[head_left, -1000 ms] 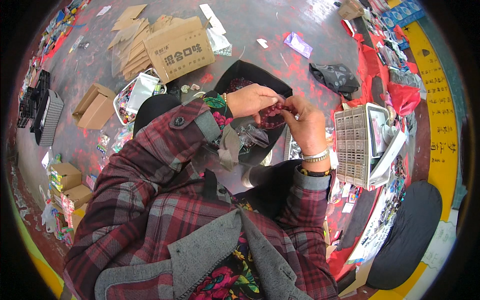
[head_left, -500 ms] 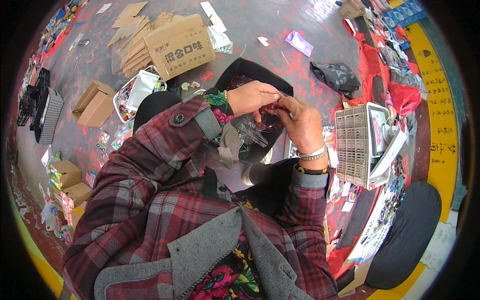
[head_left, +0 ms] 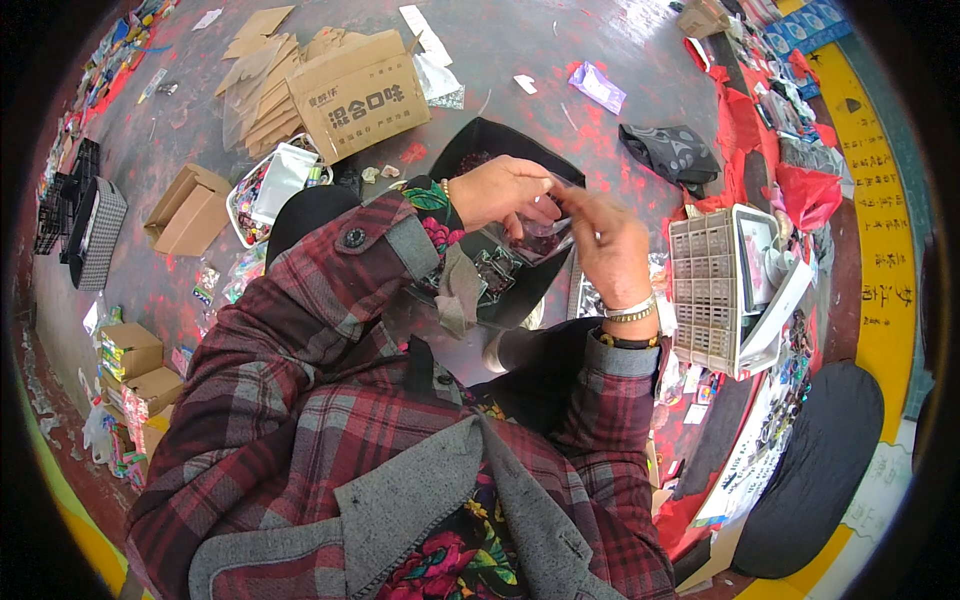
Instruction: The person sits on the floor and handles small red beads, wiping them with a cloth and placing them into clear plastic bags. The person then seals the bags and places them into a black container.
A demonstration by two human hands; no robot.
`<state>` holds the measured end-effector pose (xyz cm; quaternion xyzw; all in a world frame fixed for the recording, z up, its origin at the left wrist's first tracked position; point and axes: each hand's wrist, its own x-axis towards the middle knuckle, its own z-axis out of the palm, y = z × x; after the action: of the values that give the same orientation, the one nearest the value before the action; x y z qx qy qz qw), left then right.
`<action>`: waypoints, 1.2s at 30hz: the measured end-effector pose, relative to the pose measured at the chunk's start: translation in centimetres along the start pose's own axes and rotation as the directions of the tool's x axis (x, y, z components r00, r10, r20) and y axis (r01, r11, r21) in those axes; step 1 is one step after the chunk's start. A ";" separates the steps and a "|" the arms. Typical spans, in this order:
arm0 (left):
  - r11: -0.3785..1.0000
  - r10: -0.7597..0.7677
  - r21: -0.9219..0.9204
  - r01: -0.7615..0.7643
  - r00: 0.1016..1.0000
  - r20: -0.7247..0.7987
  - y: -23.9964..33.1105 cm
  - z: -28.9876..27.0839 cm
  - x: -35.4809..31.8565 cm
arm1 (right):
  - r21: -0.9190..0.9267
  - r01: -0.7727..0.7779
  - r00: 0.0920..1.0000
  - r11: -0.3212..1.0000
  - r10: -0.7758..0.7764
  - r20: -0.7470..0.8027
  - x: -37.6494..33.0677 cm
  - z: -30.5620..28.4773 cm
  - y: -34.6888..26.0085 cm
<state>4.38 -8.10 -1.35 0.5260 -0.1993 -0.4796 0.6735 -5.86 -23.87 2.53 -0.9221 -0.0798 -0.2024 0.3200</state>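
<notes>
Both hands meet above an open black box [head_left: 515,142] at the centre. My left hand [head_left: 500,193] has its fingers bent and pinched on what looks like a clear plastic bag [head_left: 550,240] hanging below them. Close against it, my right hand [head_left: 612,250] is smeared by motion, with its fingers near the left fingertips. Whether the right fingers grip anything cannot be made out. Inside the box are dark red, bead-like pieces [head_left: 476,160] and small dark items in clear wrapping [head_left: 497,272]. A grey cloth [head_left: 458,290] hangs over the box's near left edge.
A brown carton [head_left: 362,95] and flattened cardboard [head_left: 262,95] lie far left. Nearer stand a white basket of colourful small things [head_left: 247,205] and an open carton [head_left: 188,210]. To the right are a pale plastic crate [head_left: 703,290] and a dark grey bag [head_left: 668,155].
The clear plastic has shifted rightward from below my left hand, uncovering dark items in the box. My right fingers have loosened from their pinch and are moving.
</notes>
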 end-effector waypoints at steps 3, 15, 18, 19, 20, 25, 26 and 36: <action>0.993 0.026 -0.111 -0.027 1.000 -0.015 0.9 -0.5 -0.4 | 0.315 -0.171 0.921 0.934 0.265 -0.284 0.0 -0.6 -0.1; 0.791 0.182 -0.567 -0.230 0.973 -0.140 4.0 -3.8 -1.2 | 0.710 -0.582 0.793 0.397 0.473 0.385 -0.1 -0.3 2.2; 0.873 0.187 -0.432 -0.225 0.974 -0.128 4.3 -4.0 -1.3 | 0.748 -0.545 0.797 0.378 0.511 0.322 -0.1 0.0 2.7; 0.922 0.183 -0.308 -0.232 0.966 -0.180 4.1 -3.7 -1.5 | 0.768 -0.525 0.805 0.366 0.507 0.308 0.1 -0.1 2.8; 0.957 0.183 -0.182 -0.227 0.955 -0.232 4.1 -3.2 -1.8 | 0.787 -0.508 0.810 0.351 0.505 0.297 0.1 -0.1 2.9; 0.948 0.009 -0.318 -0.032 0.997 -0.072 2.8 -1.7 -1.2 | 0.799 -0.512 0.811 0.315 0.484 0.328 0.0 -0.5 3.0; 0.929 0.030 -0.367 -0.039 0.999 -0.030 2.8 -1.5 -1.0 | 0.812 -0.500 0.808 0.299 0.500 0.313 -0.1 -0.3 3.1; 0.716 0.287 -0.622 -0.317 0.946 -0.152 2.5 -1.0 -0.5 | 0.873 -0.372 0.824 0.317 0.546 0.153 -0.1 0.3 1.9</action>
<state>6.04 -7.20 0.67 0.2363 -0.0925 -0.3903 0.8850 -5.30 -25.18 1.24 -0.5861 0.1217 -0.1101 0.7935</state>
